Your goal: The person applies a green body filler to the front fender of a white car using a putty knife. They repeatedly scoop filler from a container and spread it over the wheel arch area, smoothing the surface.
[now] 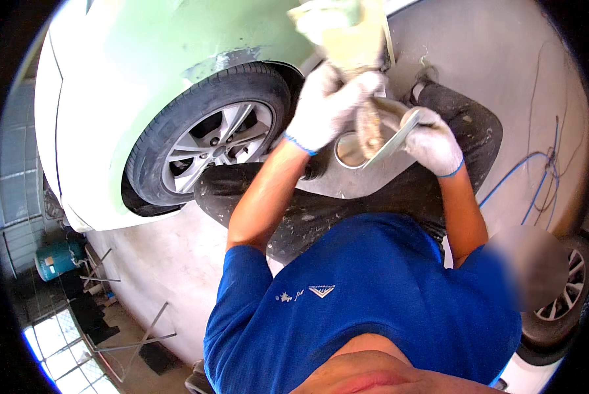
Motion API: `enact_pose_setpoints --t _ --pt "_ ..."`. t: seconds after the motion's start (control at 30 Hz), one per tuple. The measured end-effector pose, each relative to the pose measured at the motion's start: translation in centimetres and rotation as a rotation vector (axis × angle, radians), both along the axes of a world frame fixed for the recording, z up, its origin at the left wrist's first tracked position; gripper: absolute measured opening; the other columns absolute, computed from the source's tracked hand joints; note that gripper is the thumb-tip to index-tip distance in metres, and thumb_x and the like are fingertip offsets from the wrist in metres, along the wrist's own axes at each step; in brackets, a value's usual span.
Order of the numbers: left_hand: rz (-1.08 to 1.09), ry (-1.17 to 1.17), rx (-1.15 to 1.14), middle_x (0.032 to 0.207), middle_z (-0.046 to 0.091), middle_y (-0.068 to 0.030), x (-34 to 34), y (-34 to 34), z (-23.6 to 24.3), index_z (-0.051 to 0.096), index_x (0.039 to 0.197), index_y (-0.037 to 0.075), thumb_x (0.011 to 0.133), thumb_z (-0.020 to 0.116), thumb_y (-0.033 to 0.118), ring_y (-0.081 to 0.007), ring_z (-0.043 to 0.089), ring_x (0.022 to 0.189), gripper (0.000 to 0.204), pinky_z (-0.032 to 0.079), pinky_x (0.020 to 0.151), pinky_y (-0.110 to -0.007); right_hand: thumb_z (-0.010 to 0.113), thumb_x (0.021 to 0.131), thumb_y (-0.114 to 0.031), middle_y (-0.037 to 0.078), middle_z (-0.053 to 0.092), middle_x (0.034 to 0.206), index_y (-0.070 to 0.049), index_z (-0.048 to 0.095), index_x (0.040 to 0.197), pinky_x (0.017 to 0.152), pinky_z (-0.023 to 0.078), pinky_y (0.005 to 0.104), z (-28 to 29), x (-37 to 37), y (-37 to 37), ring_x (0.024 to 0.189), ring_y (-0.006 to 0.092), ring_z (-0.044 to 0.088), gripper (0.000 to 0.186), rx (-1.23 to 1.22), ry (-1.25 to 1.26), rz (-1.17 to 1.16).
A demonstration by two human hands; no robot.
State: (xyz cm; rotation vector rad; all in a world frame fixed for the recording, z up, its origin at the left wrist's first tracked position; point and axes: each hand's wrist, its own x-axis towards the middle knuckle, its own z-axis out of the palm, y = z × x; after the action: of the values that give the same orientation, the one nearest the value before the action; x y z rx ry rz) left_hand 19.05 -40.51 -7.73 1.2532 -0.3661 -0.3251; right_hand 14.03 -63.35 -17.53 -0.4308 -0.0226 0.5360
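Filling the upper left, a car body in glossy pale green and white (130, 72) curves round a silver, multi-spoked wheel with a black rubber tyre (219, 152). A scuffed grey patch (228, 58) marks the paint just above the wheel arch. Beside it is the person, in a blue short-sleeved shirt (386, 295) and dark, pale-spattered trousers (478, 125), legs bent, over a smooth grey floor (169, 256). Farther off are a second spoked wheel (564, 289) at lower right, a teal cylindrical tank (56, 261) at left and a thin blue hose (518, 169) looped on the floor at right.

Close by the car, the left hand (320, 108), in a white knitted glove with blue edging, is closed round the lower end of a broad, pale-yellow piece (353, 51); motion blurs it too much to tell its kind. It extends from that grip away from the person's chest, its long axis running roughly up the view, and the left hand is the nearer one. The right hand (432, 143), gloved alike, clasps the upper right end of a thin, pale grey-green plate (391, 141), which slants down and left from this grip. Between the hands is a narrow, brown-stained strip (370, 128), and near the plate's lower end shows a round, white-rimmed piece with a tan centre (350, 151).
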Motion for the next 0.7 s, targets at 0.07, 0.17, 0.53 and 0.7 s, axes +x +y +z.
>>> enact_pose_setpoints --t 0.07,0.17,0.53,0.7 --pt "-0.053 -0.140 0.119 0.101 0.068 -0.0048 0.4 -2.8 -1.1 0.063 0.114 0.001 0.088 0.070 0.019 -0.0115 0.061 0.090 0.032 0.051 0.083 -0.028 0.067 0.085 -0.004 0.012 0.065 0.111 0.005 0.059 0.122 0.086 0.054 0.0339 0.8 -1.5 0.9 0.097 0.0207 0.063 0.039 -0.111 -0.027 -0.022" --pt "-0.176 0.076 0.044 0.102 0.067 -0.0032 0.2 -5.5 -0.7 0.065 0.113 0.002 0.087 0.070 0.011 -0.0114 0.061 0.091 0.028 0.051 0.083 -0.027 0.069 0.084 -0.007 0.010 0.067 0.107 0.004 0.063 0.119 0.089 0.051 0.0308 3.0 -2.5 1.3 0.097 0.0176 0.063 0.037 -0.588 -0.340 -0.219" --pt "-0.525 -1.423 2.244 0.155 0.030 -0.0125 12.1 7.0 3.2 0.031 0.148 0.004 0.079 0.072 0.038 -0.0302 0.024 0.145 0.088 0.022 0.119 -0.042 0.060 0.091 -0.009 0.006 0.067 0.108 0.001 0.062 0.123 0.087 0.050 0.0253 0.1 1.6 -3.1 0.096 0.0121 0.062 0.033 -0.944 -0.451 -0.375" --pt "-0.707 -1.321 2.368 0.158 0.024 -0.0099 15.0 6.0 0.3 0.030 0.149 0.003 0.074 0.075 0.035 -0.0286 0.026 0.142 0.093 0.023 0.118 -0.036 0.062 0.090 -0.013 0.006 0.070 0.098 -0.002 0.067 0.118 0.083 0.052 0.0270 0.7 1.6 -2.5 0.088 0.0124 0.064 0.030 -1.057 -0.528 -0.376"
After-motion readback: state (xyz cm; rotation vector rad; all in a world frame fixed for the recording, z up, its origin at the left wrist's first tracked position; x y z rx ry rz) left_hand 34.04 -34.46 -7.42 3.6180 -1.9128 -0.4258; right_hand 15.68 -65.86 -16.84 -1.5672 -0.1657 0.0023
